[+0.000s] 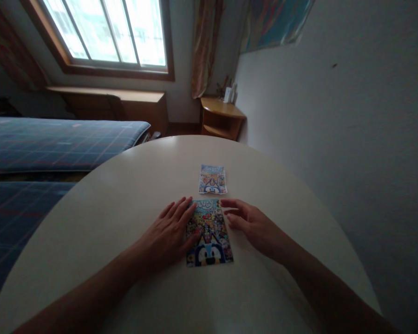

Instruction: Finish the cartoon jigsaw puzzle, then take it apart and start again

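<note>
"What finish do you get on the table (153, 171)?"

"On my feed it looks smooth, with a soft sheen; I can't tell laminate from paint."

"And on top of it?"

"I see a printed card (211, 232), smooth like coated paper, and a printed packet (212, 179), slightly rumpled: paper or thin plastic, I can't say."

"Around the table?"

"Left, a mattress (55, 144) in matt cloth. Beyond, a corner shelf (218, 106) of glossy wood and a cloth curtain (207, 46). Right, a matt wall (351, 120)."

Daylight fills the window (116, 30). A desk (135, 96) stands below it, and curtains (205, 51) hang on either side.
</note>
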Demonstrator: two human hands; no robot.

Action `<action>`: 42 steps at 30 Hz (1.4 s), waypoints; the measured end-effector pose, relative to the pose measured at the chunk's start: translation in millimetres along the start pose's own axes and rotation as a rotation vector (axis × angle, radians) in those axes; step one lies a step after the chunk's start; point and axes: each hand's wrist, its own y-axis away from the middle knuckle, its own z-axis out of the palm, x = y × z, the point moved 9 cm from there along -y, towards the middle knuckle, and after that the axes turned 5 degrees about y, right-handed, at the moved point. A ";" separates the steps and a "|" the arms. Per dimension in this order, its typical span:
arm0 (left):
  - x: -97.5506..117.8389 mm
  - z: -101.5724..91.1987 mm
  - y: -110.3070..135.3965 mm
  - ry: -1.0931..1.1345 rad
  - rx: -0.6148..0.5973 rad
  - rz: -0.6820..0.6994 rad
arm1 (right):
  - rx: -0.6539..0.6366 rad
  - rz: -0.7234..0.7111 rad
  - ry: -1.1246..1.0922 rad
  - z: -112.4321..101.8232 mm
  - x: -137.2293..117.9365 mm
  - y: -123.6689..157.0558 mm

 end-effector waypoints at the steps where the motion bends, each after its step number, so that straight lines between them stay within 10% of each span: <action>1: 0.3 0.0 -0.2 -0.004 -0.002 -0.001 | -0.009 0.044 -0.101 1.2 3.4 -1.3; 20: -0.6 0.2 1.0 -0.011 -0.005 0.007 | 0.041 0.183 -0.382 -0.1 21.5 -6.0; 33: -0.2 -0.7 1.2 -0.007 0.003 0.022 | 0.111 0.054 -0.022 2.8 3.3 -6.1; 42: 34.7 -1.4 -14.6 0.042 -0.100 0.288 | 0.124 0.017 0.048 2.4 6.9 -4.9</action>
